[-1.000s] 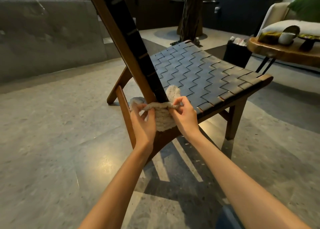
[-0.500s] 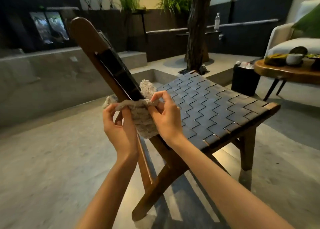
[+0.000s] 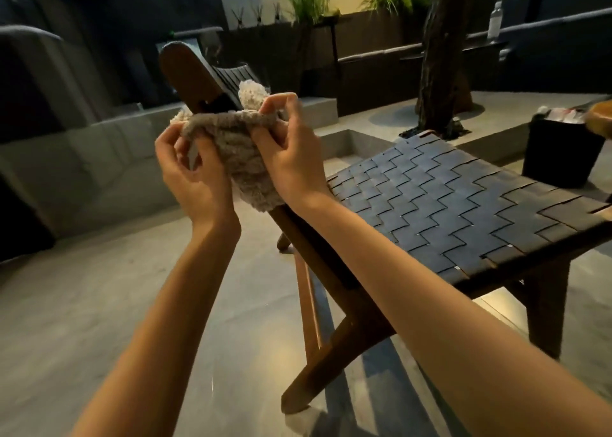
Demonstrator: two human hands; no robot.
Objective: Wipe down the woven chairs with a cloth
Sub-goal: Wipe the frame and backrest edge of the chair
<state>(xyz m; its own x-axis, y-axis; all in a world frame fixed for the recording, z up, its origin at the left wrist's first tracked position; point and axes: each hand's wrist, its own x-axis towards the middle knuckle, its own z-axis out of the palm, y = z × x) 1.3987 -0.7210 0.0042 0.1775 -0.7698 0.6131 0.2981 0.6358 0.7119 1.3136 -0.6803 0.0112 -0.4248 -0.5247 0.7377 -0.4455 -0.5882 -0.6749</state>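
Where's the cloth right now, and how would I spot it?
Find the woven chair and follow its slanted back rail upward. The cloth wraps that rail near the top, held by the left hand and right hand. It is the only pale, fluffy thing among dark wood and straps.

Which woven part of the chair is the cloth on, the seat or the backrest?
The backrest: the cloth is wrapped round its near edge, gripped by the left hand and right hand. The seat lies lower right, apart from the cloth.
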